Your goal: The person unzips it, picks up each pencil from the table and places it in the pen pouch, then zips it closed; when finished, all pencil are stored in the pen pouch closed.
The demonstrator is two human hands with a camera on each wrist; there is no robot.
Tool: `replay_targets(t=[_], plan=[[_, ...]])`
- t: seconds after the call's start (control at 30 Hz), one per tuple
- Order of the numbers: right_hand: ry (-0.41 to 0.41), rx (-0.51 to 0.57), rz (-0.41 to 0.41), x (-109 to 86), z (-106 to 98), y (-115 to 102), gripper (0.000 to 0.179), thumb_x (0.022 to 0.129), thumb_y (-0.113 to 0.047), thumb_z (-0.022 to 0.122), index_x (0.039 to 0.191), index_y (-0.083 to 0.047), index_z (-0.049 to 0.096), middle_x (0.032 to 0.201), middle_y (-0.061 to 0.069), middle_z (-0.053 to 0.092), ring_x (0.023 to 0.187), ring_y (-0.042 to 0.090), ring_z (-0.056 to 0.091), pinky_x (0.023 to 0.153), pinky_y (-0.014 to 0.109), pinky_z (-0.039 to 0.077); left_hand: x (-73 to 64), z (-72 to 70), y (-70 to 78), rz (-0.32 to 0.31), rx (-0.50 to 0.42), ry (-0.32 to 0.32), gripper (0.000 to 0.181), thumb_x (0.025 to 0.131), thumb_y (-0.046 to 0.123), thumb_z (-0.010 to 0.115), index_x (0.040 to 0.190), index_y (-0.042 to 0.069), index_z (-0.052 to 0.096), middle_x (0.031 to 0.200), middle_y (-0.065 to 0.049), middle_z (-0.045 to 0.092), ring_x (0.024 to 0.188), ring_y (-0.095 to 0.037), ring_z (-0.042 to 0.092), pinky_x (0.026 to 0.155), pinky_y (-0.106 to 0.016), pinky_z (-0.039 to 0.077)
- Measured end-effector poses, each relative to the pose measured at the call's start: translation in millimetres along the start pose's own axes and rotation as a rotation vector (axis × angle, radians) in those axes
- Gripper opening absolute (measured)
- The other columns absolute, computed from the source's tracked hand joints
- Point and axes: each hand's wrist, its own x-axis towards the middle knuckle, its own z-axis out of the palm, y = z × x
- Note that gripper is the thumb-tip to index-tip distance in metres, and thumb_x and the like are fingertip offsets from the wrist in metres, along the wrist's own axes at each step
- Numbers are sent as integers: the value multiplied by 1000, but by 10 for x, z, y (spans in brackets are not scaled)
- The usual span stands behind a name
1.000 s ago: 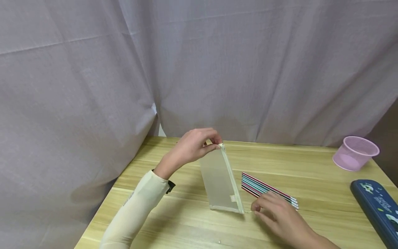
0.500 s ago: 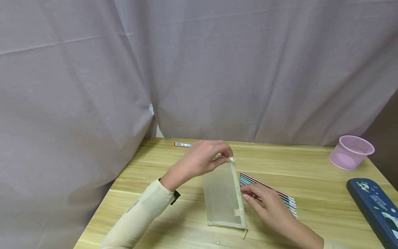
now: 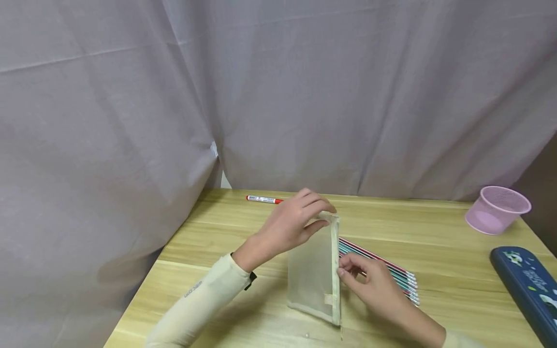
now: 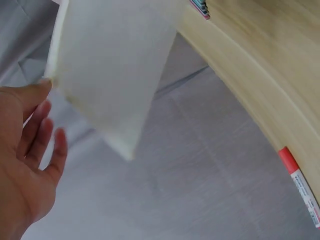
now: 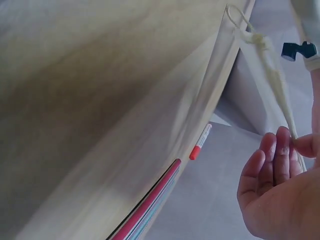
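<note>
A pale yellow mesh zip pouch stands on its short end on the table, zip side to the right, with a small tag near the bottom. My left hand pinches its top end between thumb and fingers; in the left wrist view the thumb lies at the pouch's edge. Partway down the zip edge, my right hand pinches the pouch with thumb and fingertips. The right wrist view shows that hand at the zip edge, where a thin cord loop hangs from the far end.
Several striped pencils with white ends lie behind the right hand. A red-capped marker lies near the table's back edge. To the right stand a pink mesh cup and a dark blue pencil case. Grey curtains hang behind.
My right hand has moved from the cord at the bottom up to the zip edge. The left hand has shifted right with the pouch's top, now more upright, and the marker has come into view.
</note>
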Motion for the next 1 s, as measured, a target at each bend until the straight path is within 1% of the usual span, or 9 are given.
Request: replay_targets(t=[0.1, 0.17, 0.23, 0.33, 0.4, 0.53, 0.73, 0.87, 1.0], plan=[[-10, 61, 53, 1, -5, 1, 18, 99, -11, 72, 93, -27, 69, 80, -11, 71, 75, 1, 65, 69, 23, 57, -81, -41, 88, -17, -1, 22, 17, 96, 27, 79, 110, 19, 73, 106, 11, 72, 101, -8, 63, 87, -19, 53], [-17, 96, 98, -4, -8, -1, 15, 100, -11, 71, 94, -25, 69, 82, -11, 71, 76, 3, 66, 71, 23, 58, -166, -48, 188, -36, -41, -13, 15, 96, 30, 80, 105, 21, 73, 99, 13, 73, 93, -5, 65, 83, -19, 53], [-21, 118, 135, -24, -11, -5, 12, 101, -13, 70, 95, -23, 70, 85, -10, 71, 78, 4, 67, 72, 24, 58, -265, -18, 302, -71, -113, -104, 20, 96, 34, 79, 110, 21, 71, 95, 15, 75, 87, 1, 67, 79, -15, 51], [-33, 139, 175, -51, -7, -16, 8, 102, -17, 70, 96, -22, 69, 87, -8, 72, 80, 8, 68, 73, 24, 57, -423, 58, 453, -167, -245, -249, 34, 96, 35, 78, 124, 21, 65, 98, 14, 77, 88, 6, 69, 79, -9, 51], [-45, 160, 187, -63, 6, -24, 6, 102, -19, 70, 97, -22, 69, 89, -7, 72, 81, 11, 70, 72, 25, 57, -514, 114, 520, -246, -311, -296, 39, 96, 37, 79, 127, 21, 61, 101, 13, 77, 90, 7, 69, 81, -6, 51], [-81, 214, 181, -83, 60, -33, 5, 104, -20, 68, 99, -20, 67, 91, -5, 73, 80, 17, 72, 69, 25, 57, -641, 202, 591, -387, -378, -280, 36, 90, 41, 84, 113, 21, 65, 97, 12, 76, 87, 5, 69, 78, -5, 51], [-117, 250, 130, -100, 112, -21, 6, 104, -20, 66, 98, -21, 65, 86, -9, 71, 76, 14, 68, 65, 25, 55, -681, 275, 666, -511, -410, -283, 37, 83, 49, 88, 102, 26, 65, 85, 16, 74, 78, 6, 67, 71, -6, 46], [-110, 300, 109, -102, 132, -2, 6, 104, -17, 66, 98, -19, 66, 85, -7, 71, 76, 7, 68, 67, 28, 59, -678, 310, 707, -568, -487, -273, 42, 83, 42, 90, 108, 24, 62, 85, 16, 73, 77, 8, 64, 69, -8, 47], [-119, 308, 67, -103, 153, 3, 8, 104, -15, 65, 98, -20, 66, 84, 0, 70, 73, 13, 66, 64, 29, 58, -687, 337, 731, -555, -538, -293, 43, 89, 28, 86, 119, 18, 58, 89, 12, 73, 79, 8, 64, 69, -8, 51]])
